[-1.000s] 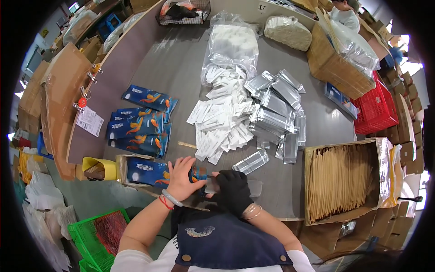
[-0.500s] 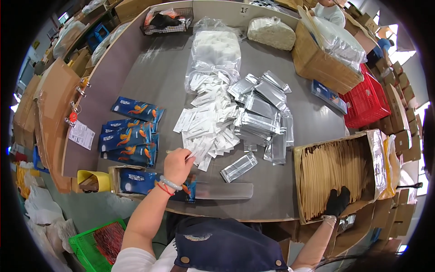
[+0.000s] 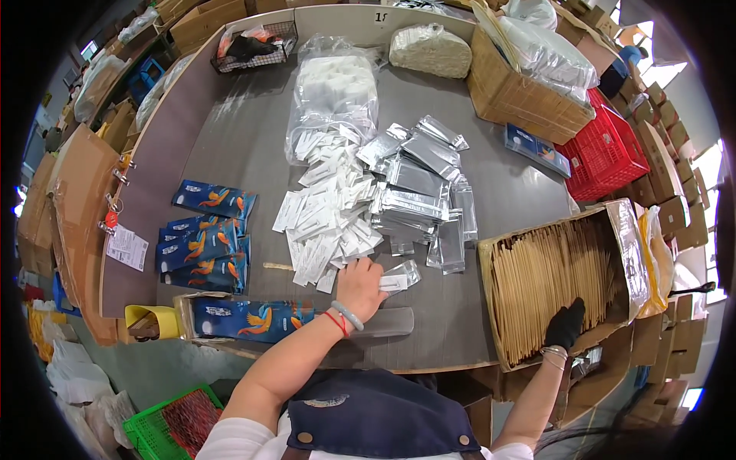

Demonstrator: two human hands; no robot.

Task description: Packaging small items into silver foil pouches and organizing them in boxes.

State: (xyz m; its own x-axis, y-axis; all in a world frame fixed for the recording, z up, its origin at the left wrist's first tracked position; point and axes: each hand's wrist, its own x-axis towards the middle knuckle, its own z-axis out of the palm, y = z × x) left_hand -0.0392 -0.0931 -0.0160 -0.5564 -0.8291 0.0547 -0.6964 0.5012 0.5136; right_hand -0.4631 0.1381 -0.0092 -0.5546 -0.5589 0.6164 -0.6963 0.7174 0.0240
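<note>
My left hand [image 3: 360, 290] is bare and closed on a small flat white packet [image 3: 392, 283] by its left end. That packet lies across a silver foil packet [image 3: 412, 271] at the front of the table. Beyond the hand spreads a heap of white packets [image 3: 326, 207], with a pile of silver foil packets [image 3: 418, 184] to its right. My right hand [image 3: 566, 323], in a black glove, rests on the upper edges of thin brown cardboard pieces [image 3: 548, 287], packed upright in a box [image 3: 488, 299]. Its fingers look stretched out, their tips partly lost against the dark glove.
Blue printed pouches [image 3: 201, 249] lie at the left. More stand in a narrow carton [image 3: 186, 316] along the front edge, near a clear plastic strip [image 3: 387, 322]. A large clear bag [image 3: 333, 84] sits behind the heap; a cardboard box [image 3: 529, 100] and red crate [image 3: 609, 149] stand right.
My left hand has moved right from the heap's front, bringing a white packet onto the lone silver packet. My right hand stays on the cardboard pieces. The whole view has shifted slightly.
</note>
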